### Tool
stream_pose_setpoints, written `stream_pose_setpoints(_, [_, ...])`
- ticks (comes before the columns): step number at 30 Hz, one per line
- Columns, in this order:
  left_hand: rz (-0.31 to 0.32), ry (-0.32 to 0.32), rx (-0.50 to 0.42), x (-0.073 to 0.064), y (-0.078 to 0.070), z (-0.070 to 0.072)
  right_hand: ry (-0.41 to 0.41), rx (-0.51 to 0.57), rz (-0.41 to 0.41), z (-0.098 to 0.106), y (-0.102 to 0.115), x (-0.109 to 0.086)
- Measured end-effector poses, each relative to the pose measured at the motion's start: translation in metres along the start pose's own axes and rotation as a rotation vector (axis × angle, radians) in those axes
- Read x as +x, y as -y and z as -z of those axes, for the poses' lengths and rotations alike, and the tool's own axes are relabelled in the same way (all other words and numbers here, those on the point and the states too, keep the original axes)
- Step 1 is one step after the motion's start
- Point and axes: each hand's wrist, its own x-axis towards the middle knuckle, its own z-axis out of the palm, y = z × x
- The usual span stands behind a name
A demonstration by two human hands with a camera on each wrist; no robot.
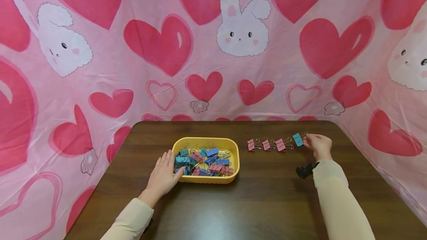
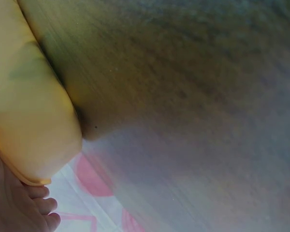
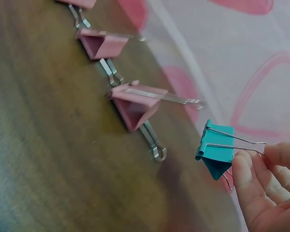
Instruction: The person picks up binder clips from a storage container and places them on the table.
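My right hand (image 1: 318, 145) pinches a teal binder clip (image 3: 217, 147) by its wire handles, at the right end of a row of pink binder clips. The nearest pink clip (image 1: 281, 144) lies just left of it; two more pink clips, one of them the middle clip (image 1: 266, 145), continue the row leftward. My left hand (image 1: 164, 175) rests with straight fingers on the left side of a yellow tray (image 1: 210, 180), its thumb over the front rim. Inside the tray lie several binder clips (image 1: 213, 152) in blue, teal, pink and a yellowish colour.
A brown wooden table (image 1: 213, 210) carries the tray and the row of clips. Behind it and at both sides hangs a pink cloth (image 1: 203, 60) with hearts and rabbits. A small black device (image 1: 304, 171) is strapped at the right wrist.
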Motion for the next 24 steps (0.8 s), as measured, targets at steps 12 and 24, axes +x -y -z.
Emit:
stream_pose_setpoints(12, [-0.004,-0.005,0.006,0.0,0.002,-0.001,-0.035,-0.103,-0.065,0.009,-0.021,0.006])
stream_pose_setpoints(24, [-0.002,-0.015,0.012,0.0,0.002,-0.003,-0.025,-0.079,-0.059,0.014,-0.025,0.008])
